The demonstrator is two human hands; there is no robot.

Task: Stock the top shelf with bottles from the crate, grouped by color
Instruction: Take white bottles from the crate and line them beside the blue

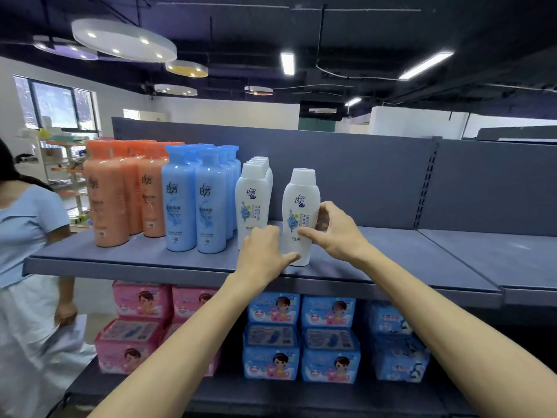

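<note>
A white bottle (300,206) stands upright on the grey top shelf (144,260), a small gap right of a row of white bottles (252,200). My right hand (337,230) grips its right side, thumb across the lower label. My left hand (265,254) touches the bottle's base with its thumb, fingers curled near the white row. Further left stand several blue bottles (193,200) and several orange bottles (120,191), each color grouped. The crate is out of view.
The shelf stretches bare to the right (452,254), with a dark back panel behind. Below sit pink packs (138,324) and blue packs (301,336). A person in a light blue top (27,236) stands at the left edge.
</note>
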